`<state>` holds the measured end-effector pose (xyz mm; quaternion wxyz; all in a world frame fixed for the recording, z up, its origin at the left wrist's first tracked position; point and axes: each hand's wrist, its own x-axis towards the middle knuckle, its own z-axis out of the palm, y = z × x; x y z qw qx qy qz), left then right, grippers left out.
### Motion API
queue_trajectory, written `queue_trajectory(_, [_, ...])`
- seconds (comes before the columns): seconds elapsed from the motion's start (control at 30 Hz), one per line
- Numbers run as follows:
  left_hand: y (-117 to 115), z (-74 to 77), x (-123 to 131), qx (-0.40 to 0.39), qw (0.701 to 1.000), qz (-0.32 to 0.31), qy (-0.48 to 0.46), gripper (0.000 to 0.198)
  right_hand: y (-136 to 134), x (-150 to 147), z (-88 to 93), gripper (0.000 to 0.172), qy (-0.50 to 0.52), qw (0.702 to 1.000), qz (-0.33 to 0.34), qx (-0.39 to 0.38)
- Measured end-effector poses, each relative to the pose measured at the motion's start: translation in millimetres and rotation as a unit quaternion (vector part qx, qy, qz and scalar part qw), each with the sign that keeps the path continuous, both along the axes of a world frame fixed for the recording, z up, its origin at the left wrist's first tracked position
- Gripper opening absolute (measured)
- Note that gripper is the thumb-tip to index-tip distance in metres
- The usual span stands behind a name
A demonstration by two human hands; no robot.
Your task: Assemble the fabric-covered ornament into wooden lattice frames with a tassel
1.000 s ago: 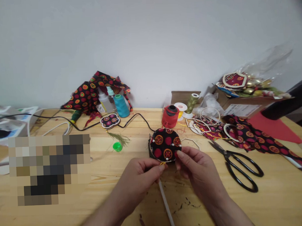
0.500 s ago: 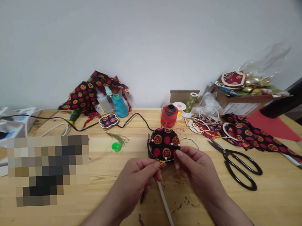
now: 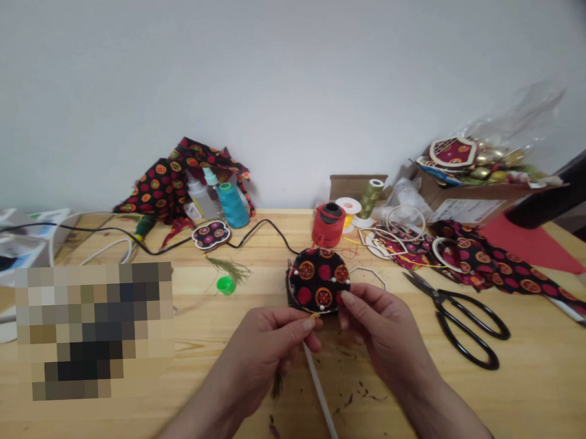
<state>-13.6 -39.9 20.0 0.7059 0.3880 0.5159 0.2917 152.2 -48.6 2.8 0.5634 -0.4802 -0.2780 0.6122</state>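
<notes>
Your left hand (image 3: 276,337) pinches the thin yellow thread loop (image 3: 315,315); your right hand (image 3: 377,313) pinches the round black flowered cloth piece (image 3: 319,276). Hold both gently, minding the white-headed pins (image 3: 321,307).

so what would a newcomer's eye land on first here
Probably the round patterned piece in the middle, dotted with white-headed pins, with the left grip and right grip at its lower edge. Then perhaps the large black-handled scissors, lying to the right of the piece, and the bright red spool standing behind it.
</notes>
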Motion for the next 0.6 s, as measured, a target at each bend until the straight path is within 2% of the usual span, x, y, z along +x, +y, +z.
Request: queue_trajectory(0.6, [2.1, 0.5, 1.1, 0.001, 1.000, 0.012, 0.010, 0.019, -0.5, 0.3, -0.6, 0.025, 0.012, 1.000, 0.006, 0.003])
